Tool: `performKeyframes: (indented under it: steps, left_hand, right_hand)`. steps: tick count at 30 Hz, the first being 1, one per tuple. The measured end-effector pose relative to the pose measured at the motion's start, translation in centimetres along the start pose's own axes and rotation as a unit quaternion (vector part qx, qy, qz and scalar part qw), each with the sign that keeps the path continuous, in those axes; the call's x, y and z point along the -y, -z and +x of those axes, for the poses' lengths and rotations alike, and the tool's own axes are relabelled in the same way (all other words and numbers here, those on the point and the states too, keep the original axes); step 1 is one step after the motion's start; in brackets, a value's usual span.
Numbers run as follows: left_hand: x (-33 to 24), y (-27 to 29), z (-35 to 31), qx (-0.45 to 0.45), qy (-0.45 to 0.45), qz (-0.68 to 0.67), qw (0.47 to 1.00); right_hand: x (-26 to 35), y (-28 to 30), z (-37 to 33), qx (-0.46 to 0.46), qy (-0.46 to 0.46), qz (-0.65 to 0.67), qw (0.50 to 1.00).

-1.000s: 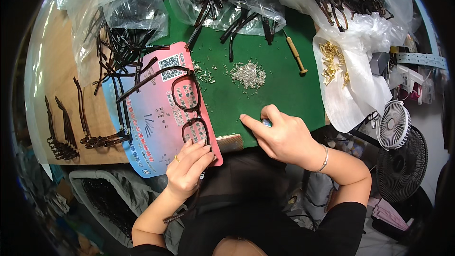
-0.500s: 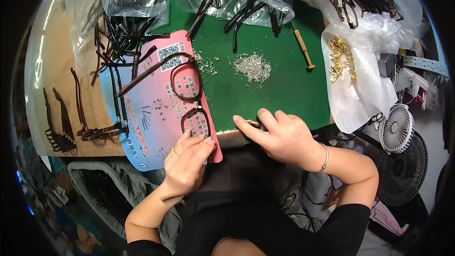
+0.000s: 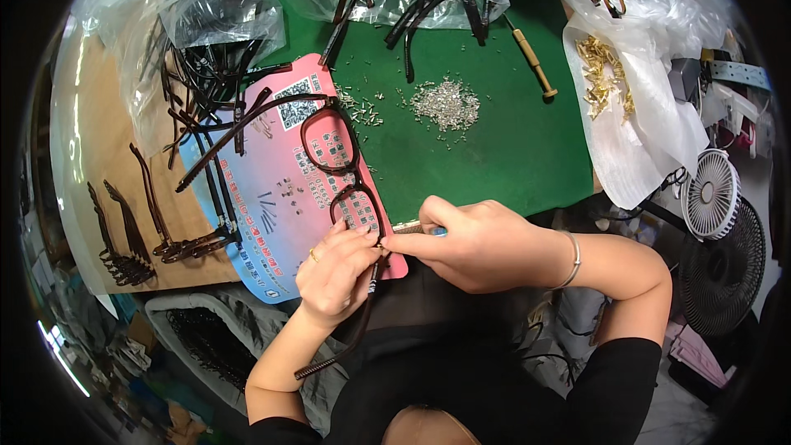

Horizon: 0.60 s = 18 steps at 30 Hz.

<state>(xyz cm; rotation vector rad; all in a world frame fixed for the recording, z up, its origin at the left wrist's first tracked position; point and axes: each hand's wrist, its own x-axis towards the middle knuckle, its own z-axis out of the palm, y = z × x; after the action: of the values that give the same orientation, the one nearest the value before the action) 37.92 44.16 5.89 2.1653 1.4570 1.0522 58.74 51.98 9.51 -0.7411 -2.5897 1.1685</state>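
Observation:
A dark brown glasses frame (image 3: 334, 165) lies on a pink and blue printed card (image 3: 276, 206). My left hand (image 3: 338, 272) pinches the frame's near corner, where a loose temple arm (image 3: 342, 338) hangs down toward my lap. My right hand (image 3: 474, 243) is closed on a small tool with a blue part (image 3: 439, 231), its tip at that same corner hinge. Both hands meet at the card's near right edge.
A pile of tiny silver screws (image 3: 445, 103) lies on the green mat (image 3: 511, 148). A wooden-handled screwdriver (image 3: 533, 58), brass parts (image 3: 601, 74) on white plastic, bags of temple arms (image 3: 214, 74) and finished arms (image 3: 124, 239) surround it. A small fan (image 3: 713, 194) stands right.
My left hand has moved up onto the frame's near corner and taken hold of it with a temple arm. My right hand has shifted left to meet it.

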Motion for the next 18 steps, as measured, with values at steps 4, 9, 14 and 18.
performKeyframes:
  steps: [4, 9, 14, 18]
  left_hand:
    - [0.0, -0.2, -0.1, -0.013, 0.003, 0.002, 1.000]
    - [0.0, -0.2, 0.0, -0.026, 0.006, -0.005, 1.000]
    - [0.0, -0.1, 0.1, -0.023, 0.005, -0.007, 1.000]
    - [0.0, -0.2, 0.1, -0.013, 0.004, -0.012, 1.000]
  right_hand:
    - [-0.1, 0.1, 0.0, 0.017, 0.000, 0.007, 1.000]
    - [0.0, 0.0, 0.2, 0.012, -0.002, 0.008, 1.000]
    - [0.0, 0.0, 0.3, 0.001, 0.006, 0.001, 1.000]
    - [-0.2, 0.9, 1.0, 0.016, 0.074, -0.130, 0.989]
